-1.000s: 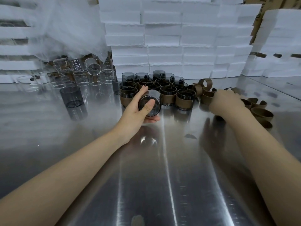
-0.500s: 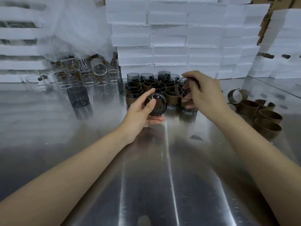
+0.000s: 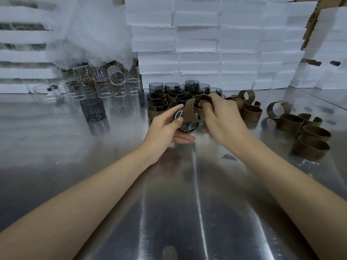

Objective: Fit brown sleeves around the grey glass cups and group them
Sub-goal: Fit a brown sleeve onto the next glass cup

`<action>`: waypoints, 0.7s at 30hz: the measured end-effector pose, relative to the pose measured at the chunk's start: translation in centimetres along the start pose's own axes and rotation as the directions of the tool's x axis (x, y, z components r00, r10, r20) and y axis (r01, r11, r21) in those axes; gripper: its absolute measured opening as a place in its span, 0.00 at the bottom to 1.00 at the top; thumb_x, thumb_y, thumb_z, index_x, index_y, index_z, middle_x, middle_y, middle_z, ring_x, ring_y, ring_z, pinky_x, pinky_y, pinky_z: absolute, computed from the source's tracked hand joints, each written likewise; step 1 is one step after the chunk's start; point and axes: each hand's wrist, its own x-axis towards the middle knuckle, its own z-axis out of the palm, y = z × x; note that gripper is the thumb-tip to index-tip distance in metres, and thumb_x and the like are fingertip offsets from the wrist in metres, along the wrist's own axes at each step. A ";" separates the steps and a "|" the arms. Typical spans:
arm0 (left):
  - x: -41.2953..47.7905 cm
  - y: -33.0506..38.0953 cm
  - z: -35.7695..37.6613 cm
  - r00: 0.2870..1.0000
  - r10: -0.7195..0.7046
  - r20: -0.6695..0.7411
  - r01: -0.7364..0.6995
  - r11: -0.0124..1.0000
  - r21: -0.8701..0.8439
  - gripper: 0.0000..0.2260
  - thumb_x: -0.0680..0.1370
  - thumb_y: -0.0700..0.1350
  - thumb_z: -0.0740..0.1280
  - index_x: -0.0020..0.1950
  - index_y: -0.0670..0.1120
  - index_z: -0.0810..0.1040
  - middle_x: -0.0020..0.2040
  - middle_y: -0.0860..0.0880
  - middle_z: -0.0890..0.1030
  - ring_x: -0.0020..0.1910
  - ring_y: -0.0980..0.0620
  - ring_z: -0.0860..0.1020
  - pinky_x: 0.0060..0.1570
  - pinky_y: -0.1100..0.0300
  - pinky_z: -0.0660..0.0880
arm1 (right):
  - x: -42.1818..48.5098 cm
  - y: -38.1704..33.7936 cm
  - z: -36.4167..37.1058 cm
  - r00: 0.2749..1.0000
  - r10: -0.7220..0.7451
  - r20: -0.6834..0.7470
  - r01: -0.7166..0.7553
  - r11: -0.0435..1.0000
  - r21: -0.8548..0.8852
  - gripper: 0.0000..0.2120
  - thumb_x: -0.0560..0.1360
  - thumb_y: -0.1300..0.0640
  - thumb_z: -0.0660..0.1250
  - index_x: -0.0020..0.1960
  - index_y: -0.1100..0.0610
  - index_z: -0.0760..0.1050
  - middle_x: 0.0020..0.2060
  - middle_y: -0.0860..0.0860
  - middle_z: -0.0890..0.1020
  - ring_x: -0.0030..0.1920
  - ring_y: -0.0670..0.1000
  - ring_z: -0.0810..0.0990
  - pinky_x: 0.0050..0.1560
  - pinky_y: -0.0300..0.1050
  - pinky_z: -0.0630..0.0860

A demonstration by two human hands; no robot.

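Cool, even overhead light fills the scene, and long white glare streaks run down the polished metal table (image 3: 187,212), which mirrors the forearms as dark smears. The far left edge is smeared and soft, while the white foam blocks (image 3: 216,44) bow with wide-angle distortion.

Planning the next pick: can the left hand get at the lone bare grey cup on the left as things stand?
Probably not right away. The left hand is holding a grey cup while the right hand wraps a brown sleeve on it. The path over the table to the lone cup looks clear.
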 end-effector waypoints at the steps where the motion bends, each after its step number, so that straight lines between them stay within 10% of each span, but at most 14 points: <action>1: 0.0 0.0 0.0 1.000 0.012 0.002 -0.012 1.000 0.004 0.16 0.83 0.36 0.58 0.66 0.52 0.74 0.58 0.43 0.81 0.36 0.43 0.85 0.33 0.61 0.80 | -0.1 0.0 0.0 1.000 -0.003 0.001 0.003 0.999 -0.032 0.12 0.81 0.57 0.55 0.46 0.61 0.74 0.35 0.58 0.80 0.35 0.58 0.79 0.39 0.55 0.76; 5: -0.3 0.1 0.2 0.999 0.024 0.023 -0.026 0.998 0.055 0.13 0.84 0.49 0.58 0.66 0.52 0.75 0.52 0.46 0.84 0.38 0.42 0.85 0.35 0.59 0.80 | -0.5 -0.3 0.1 1.000 0.001 0.027 0.001 0.995 -0.104 0.13 0.79 0.58 0.56 0.43 0.62 0.75 0.33 0.56 0.79 0.35 0.57 0.77 0.38 0.53 0.75; 8: -0.3 0.0 0.2 0.998 0.032 0.045 -0.039 0.988 0.147 0.31 0.74 0.61 0.64 0.73 0.46 0.70 0.58 0.44 0.82 0.40 0.41 0.85 0.39 0.58 0.81 | -0.6 -0.4 0.2 0.999 0.022 0.028 -0.017 0.986 -0.163 0.13 0.78 0.58 0.56 0.39 0.61 0.74 0.32 0.55 0.78 0.36 0.58 0.75 0.37 0.50 0.71; 21: -0.4 0.0 0.2 0.999 0.047 0.021 -0.050 0.982 0.182 0.16 0.82 0.43 0.61 0.71 0.47 0.72 0.58 0.40 0.81 0.39 0.40 0.85 0.38 0.57 0.81 | -0.7 -0.7 0.2 0.988 0.016 0.156 0.025 0.965 -0.261 0.13 0.82 0.53 0.53 0.53 0.57 0.74 0.43 0.57 0.80 0.45 0.62 0.78 0.47 0.56 0.75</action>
